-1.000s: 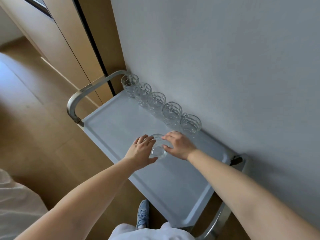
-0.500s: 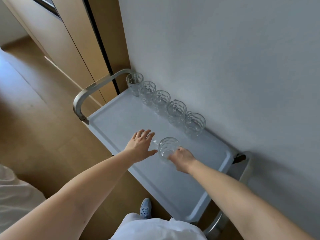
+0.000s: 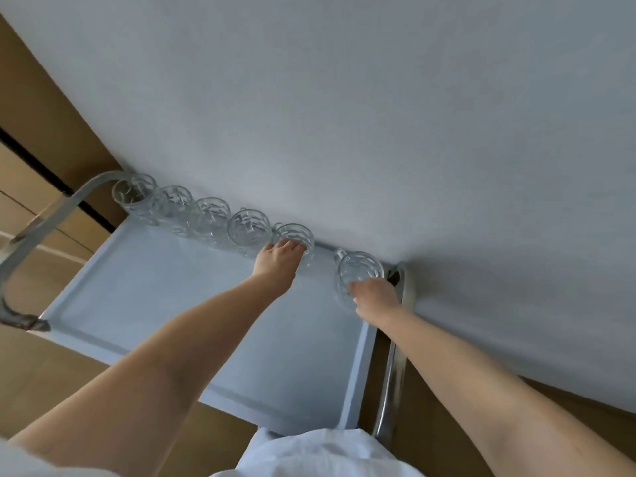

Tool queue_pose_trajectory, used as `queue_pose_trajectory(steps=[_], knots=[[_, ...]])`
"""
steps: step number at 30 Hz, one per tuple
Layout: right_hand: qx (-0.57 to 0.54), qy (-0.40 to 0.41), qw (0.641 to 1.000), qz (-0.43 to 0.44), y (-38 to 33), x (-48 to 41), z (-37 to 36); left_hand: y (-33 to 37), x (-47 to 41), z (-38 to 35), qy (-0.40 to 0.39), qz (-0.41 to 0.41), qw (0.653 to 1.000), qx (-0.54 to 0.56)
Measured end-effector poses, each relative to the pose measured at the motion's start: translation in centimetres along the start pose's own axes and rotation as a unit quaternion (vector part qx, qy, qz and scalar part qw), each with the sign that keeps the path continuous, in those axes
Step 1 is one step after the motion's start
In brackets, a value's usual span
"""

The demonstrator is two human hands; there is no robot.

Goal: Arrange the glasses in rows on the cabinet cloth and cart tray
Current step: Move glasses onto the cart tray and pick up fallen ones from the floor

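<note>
Several clear cut-glass mugs (image 3: 210, 215) stand in a row along the back edge of the pale blue cart tray (image 3: 144, 304), against the wall. My left hand (image 3: 277, 261) reaches to the last mug of that row (image 3: 296, 234) and its fingertips touch the near side. A small gap to the right, one more glass mug (image 3: 359, 270) sits near the tray's back right corner, handle pointing left. My right hand (image 3: 375, 294) grips it from the near side, covering its lower part.
The grey wall (image 3: 378, 132) rises directly behind the mugs. A metal cart handle (image 3: 38, 232) curves up at the left end, and a metal rail (image 3: 395, 356) runs along the right. Wood cabinet panels (image 3: 31, 108) stand far left. My white garment (image 3: 309, 452) is at the bottom.
My right hand carried the mug from the tray's middle to the back right, beside the row. My left hand let go of it and went to the row's last mug. The view has tilted.
</note>
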State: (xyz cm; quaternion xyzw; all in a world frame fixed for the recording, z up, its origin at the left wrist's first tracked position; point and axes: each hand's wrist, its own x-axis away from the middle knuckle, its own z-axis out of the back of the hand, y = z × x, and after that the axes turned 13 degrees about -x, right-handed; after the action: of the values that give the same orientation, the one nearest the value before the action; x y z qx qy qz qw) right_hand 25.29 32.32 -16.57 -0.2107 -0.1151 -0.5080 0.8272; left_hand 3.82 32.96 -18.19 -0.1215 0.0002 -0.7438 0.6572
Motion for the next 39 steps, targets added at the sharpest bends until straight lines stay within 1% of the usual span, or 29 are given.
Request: queue_pose_trajectory(steps=[2, 5, 8, 11, 15, 23, 29, 31, 33, 36, 39], knots=[[-0.023, 0.017, 0.999, -0.021, 0.5, -0.6, 0.2, 0.8, -0.9, -0.4, -0.012, 0.005, 1.000, -0.012], [-0.038, 0.016, 0.999, -0.028, 0.4, -2.0, 0.6, 0.9, -2.2, -1.0, -0.048, 0.001, 0.997, -0.060], [-0.018, 0.009, 1.000, -0.011, 0.1, -3.4, 0.7, 0.5, -2.9, -1.3, -0.063, -0.020, 0.993, -0.094], [-0.004, 0.003, 1.000, -0.006, -0.9, -4.7, 1.0, -0.1, -2.7, -2.1, -0.070, -0.030, 0.994, -0.084], [-0.015, 0.015, 1.000, 0.000, -2.4, -6.1, 1.4, 0.0, -2.6, -2.1, -0.075, -0.032, 0.993, -0.086], [-0.048, 0.003, 0.999, -0.002, -3.5, -7.2, 0.9, -1.0, -2.5, -2.3, -0.067, -0.027, 0.994, -0.086], [-0.067, -0.060, 0.996, -0.015, -3.3, -6.9, 1.2, -1.2, -1.9, -2.0, -0.066, -0.037, 0.995, -0.070], [-0.074, -0.063, 0.995, -0.015, -3.3, -6.3, 1.4, -1.3, -1.1, -1.4, -0.049, -0.040, 0.995, -0.080], [-0.081, -0.046, 0.995, -0.017, -3.1, -5.5, 1.8, -1.7, -0.7, -0.9, -0.027, -0.044, 0.995, -0.091], [-0.085, 0.007, 0.996, -0.027, -2.8, -3.7, 2.1, -1.9, 0.1, 0.5, 0.001, -0.059, 0.994, -0.088], [-0.085, 0.064, 0.992, -0.067, -2.7, -0.4, 1.1, -1.1, 0.7, 2.1, 0.041, -0.104, 0.991, -0.076]])
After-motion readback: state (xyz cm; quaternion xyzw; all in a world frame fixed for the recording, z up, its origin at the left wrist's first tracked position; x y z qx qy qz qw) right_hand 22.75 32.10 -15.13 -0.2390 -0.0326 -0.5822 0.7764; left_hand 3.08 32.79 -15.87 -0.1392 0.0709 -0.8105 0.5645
